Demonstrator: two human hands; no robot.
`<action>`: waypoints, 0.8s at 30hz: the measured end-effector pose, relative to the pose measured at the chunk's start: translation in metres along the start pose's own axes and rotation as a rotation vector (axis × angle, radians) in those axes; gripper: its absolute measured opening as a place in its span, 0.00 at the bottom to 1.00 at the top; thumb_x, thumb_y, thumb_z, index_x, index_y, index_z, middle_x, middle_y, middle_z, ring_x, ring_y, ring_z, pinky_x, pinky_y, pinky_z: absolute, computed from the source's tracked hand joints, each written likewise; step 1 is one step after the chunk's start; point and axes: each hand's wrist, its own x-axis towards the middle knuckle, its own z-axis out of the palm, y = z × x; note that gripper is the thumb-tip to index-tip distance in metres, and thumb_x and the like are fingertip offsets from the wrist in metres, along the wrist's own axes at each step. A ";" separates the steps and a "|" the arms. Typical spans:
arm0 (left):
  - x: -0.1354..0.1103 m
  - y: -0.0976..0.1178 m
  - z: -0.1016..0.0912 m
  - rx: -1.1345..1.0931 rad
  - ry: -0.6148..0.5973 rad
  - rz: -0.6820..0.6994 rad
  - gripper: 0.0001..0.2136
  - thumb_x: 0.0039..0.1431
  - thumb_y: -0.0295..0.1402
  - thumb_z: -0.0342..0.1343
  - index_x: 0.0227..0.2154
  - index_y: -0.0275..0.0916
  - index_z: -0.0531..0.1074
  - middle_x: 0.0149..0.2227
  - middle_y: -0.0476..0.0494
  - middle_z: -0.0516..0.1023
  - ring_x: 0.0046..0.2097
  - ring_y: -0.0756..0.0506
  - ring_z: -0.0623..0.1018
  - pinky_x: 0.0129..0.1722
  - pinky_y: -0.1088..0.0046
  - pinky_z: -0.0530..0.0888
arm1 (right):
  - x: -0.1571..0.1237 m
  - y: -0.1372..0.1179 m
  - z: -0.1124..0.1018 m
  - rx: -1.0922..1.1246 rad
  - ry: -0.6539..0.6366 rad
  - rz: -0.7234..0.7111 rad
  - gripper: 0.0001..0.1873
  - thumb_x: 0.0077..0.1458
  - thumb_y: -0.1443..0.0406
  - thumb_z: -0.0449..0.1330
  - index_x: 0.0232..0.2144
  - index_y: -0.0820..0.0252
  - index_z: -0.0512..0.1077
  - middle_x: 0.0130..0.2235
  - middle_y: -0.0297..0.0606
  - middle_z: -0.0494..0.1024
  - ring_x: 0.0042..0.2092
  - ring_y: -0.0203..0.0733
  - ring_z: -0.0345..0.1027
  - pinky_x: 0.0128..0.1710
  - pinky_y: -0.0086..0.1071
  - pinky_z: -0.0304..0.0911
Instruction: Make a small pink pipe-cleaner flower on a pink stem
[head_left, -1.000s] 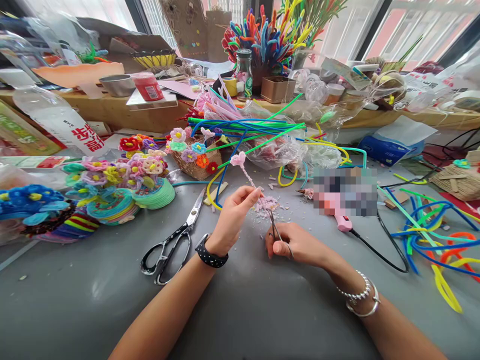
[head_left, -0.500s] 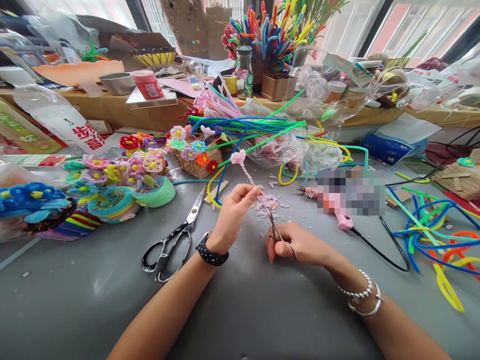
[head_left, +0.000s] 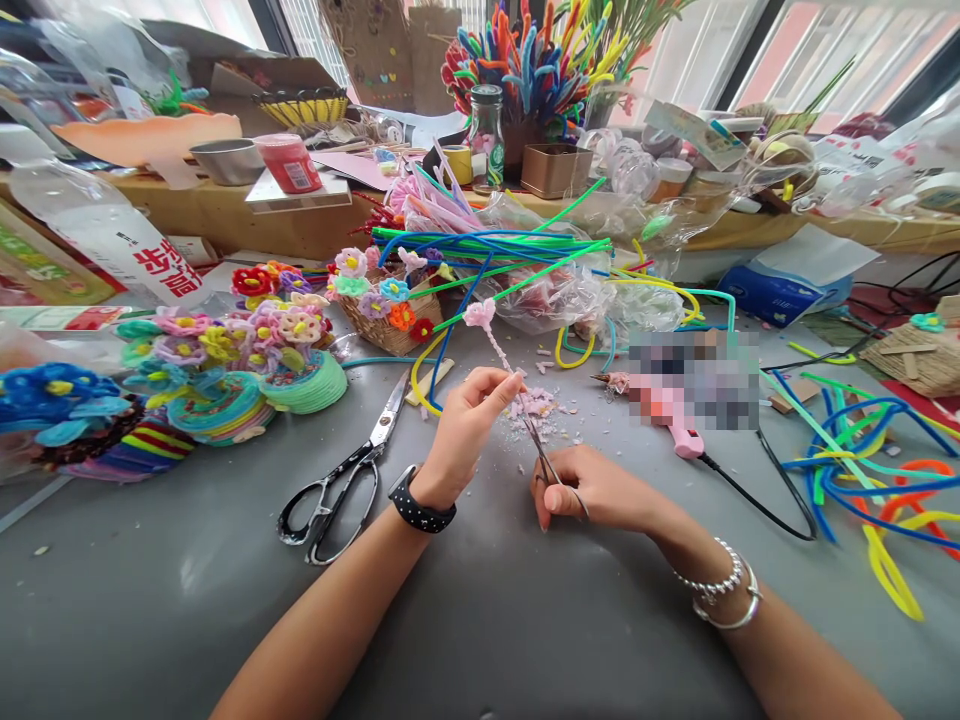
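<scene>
My left hand point(head_left: 480, 425) pinches the twisted stem of a pink pipe-cleaner flower point(head_left: 480, 314), whose bloom points up and away from me. In my right hand point(head_left: 581, 488) is a small pair of metal scissors point(head_left: 544, 452), its finger loops around my thumb and fingers. The scissor tips reach up to just below my left fingertips, by the lower end of the stem; whether they touch it I cannot tell. Pink fuzz clippings point(head_left: 536, 405) lie scattered on the grey table point(head_left: 465, 620) behind the blades. Large black-handled scissors point(head_left: 349, 480) rest left of my left hand.
Pipe-cleaner flower pots point(head_left: 304, 375) and a small flower basket point(head_left: 390, 305) stand at left. A pink glue gun point(head_left: 684, 435) with a black cord lies at right, near loose coloured pipe cleaners point(head_left: 885, 470). Behind is a plastic bag point(head_left: 555, 295) under more pipe cleaners.
The small scissors' tips have shifted slightly to the left, and the flower head has tipped slightly to the right. Both hands keep their grips; the whole view has moved a little.
</scene>
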 end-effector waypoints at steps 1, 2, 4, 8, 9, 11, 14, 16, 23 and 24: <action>0.000 0.000 0.000 0.002 -0.002 -0.002 0.07 0.51 0.36 0.52 0.23 0.38 0.68 0.28 0.50 0.67 0.33 0.52 0.65 0.36 0.77 0.60 | 0.000 0.000 0.000 0.001 0.001 0.001 0.39 0.43 0.38 0.40 0.20 0.65 0.71 0.24 0.37 0.70 0.26 0.34 0.60 0.27 0.27 0.53; 0.000 0.000 0.000 0.002 -0.003 -0.005 0.07 0.51 0.36 0.52 0.23 0.38 0.68 0.28 0.50 0.67 0.33 0.52 0.65 0.36 0.77 0.60 | 0.000 0.000 0.000 0.003 0.003 0.001 0.39 0.43 0.37 0.40 0.20 0.66 0.71 0.24 0.37 0.69 0.26 0.33 0.60 0.27 0.27 0.53; 0.000 0.000 0.000 -0.002 0.001 -0.010 0.07 0.51 0.36 0.52 0.23 0.38 0.68 0.28 0.50 0.67 0.33 0.52 0.65 0.36 0.77 0.60 | 0.000 0.000 0.001 0.010 0.008 0.005 0.39 0.43 0.37 0.40 0.20 0.66 0.71 0.23 0.36 0.69 0.24 0.33 0.58 0.25 0.27 0.52; 0.000 0.000 0.000 -0.030 0.016 -0.022 0.07 0.51 0.36 0.53 0.24 0.38 0.68 0.27 0.51 0.66 0.33 0.52 0.64 0.36 0.77 0.60 | 0.000 -0.001 0.001 0.031 0.037 0.005 0.39 0.43 0.38 0.40 0.18 0.66 0.71 0.20 0.34 0.66 0.22 0.31 0.56 0.23 0.27 0.50; 0.001 0.000 0.000 -0.041 0.021 -0.026 0.07 0.51 0.36 0.53 0.24 0.38 0.68 0.27 0.51 0.66 0.33 0.52 0.64 0.35 0.78 0.60 | 0.000 0.000 0.002 0.035 0.046 0.003 0.38 0.44 0.38 0.41 0.17 0.65 0.71 0.20 0.34 0.65 0.22 0.31 0.55 0.23 0.27 0.49; 0.001 0.000 0.000 -0.072 0.029 -0.041 0.07 0.51 0.36 0.53 0.24 0.38 0.68 0.27 0.51 0.66 0.32 0.53 0.64 0.35 0.78 0.60 | 0.000 0.000 0.003 0.042 0.071 0.001 0.37 0.45 0.39 0.43 0.15 0.65 0.71 0.18 0.33 0.64 0.21 0.30 0.54 0.23 0.27 0.48; 0.002 -0.001 -0.001 -0.145 0.042 -0.073 0.07 0.51 0.36 0.52 0.25 0.39 0.68 0.28 0.52 0.66 0.31 0.53 0.64 0.34 0.79 0.60 | 0.001 0.001 0.004 0.059 0.150 0.024 0.36 0.44 0.40 0.45 0.12 0.65 0.70 0.16 0.33 0.63 0.21 0.30 0.53 0.22 0.27 0.48; 0.002 -0.002 -0.002 -0.190 0.058 -0.089 0.07 0.51 0.36 0.52 0.25 0.39 0.68 0.29 0.52 0.67 0.32 0.54 0.64 0.35 0.79 0.61 | 0.002 0.002 0.004 0.077 0.199 0.048 0.36 0.44 0.40 0.46 0.10 0.65 0.69 0.15 0.32 0.61 0.20 0.30 0.53 0.22 0.27 0.48; 0.003 -0.003 -0.002 -0.214 0.071 -0.104 0.07 0.51 0.37 0.53 0.24 0.39 0.68 0.29 0.52 0.66 0.31 0.54 0.65 0.34 0.80 0.61 | 0.003 0.002 0.004 0.100 0.220 0.056 0.35 0.44 0.41 0.49 0.07 0.64 0.67 0.12 0.31 0.59 0.19 0.29 0.52 0.22 0.27 0.48; 0.003 -0.003 -0.002 -0.213 0.072 -0.104 0.07 0.51 0.37 0.53 0.24 0.39 0.68 0.29 0.52 0.66 0.31 0.54 0.65 0.34 0.80 0.61 | 0.003 0.002 0.004 0.101 0.223 0.054 0.35 0.43 0.41 0.49 0.07 0.64 0.67 0.12 0.31 0.59 0.19 0.29 0.52 0.22 0.27 0.48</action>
